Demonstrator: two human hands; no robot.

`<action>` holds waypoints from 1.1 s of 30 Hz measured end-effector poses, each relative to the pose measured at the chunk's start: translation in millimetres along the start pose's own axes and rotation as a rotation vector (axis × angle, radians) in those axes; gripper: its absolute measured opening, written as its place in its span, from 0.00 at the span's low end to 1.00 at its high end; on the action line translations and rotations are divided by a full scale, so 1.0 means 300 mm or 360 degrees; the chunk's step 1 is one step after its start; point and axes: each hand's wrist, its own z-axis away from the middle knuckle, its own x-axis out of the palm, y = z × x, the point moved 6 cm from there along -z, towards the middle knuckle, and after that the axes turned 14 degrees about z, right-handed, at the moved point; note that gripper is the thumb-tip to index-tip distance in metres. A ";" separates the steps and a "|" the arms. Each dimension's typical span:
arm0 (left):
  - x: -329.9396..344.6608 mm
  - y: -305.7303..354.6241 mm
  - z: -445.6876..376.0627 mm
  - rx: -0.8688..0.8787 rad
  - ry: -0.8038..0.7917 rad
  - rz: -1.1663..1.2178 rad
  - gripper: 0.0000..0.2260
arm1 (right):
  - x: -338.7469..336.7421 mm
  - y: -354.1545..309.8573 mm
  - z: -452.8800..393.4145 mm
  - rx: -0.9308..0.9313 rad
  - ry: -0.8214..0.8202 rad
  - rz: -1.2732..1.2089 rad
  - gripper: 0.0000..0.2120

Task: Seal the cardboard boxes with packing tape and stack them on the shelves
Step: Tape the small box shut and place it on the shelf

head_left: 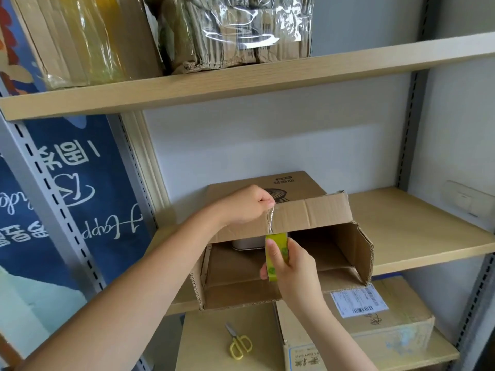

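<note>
An open cardboard box (pixel 316 253) sits on the middle shelf (pixel 417 231) with its flaps up and spread. A grey metal object shows inside it. My right hand (pixel 292 271) grips a roll of packing tape (pixel 277 253) with a yellow-green core, held over the box opening. My left hand (pixel 243 204) pinches the free end of the clear tape strip (pixel 271 219) against the far raised flap. The strip runs taut from the roll up to my left fingers. A closed printed box (pixel 292 183) lies behind the open one.
Yellow-handled scissors (pixel 238 342) lie on a flat box on the lower shelf. A labelled box (pixel 375 311) sits beside them to the right. Wrapped cardboard bundles (pixel 235 30) fill the top shelf. A blue poster (pixel 67 196) hangs at the left.
</note>
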 end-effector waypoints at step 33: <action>0.363 -0.356 0.665 0.0857 0.1158 -0.0484 0.12 | 0.525 0.449 0.277 -0.0041 -0.0326 0.0665 0.05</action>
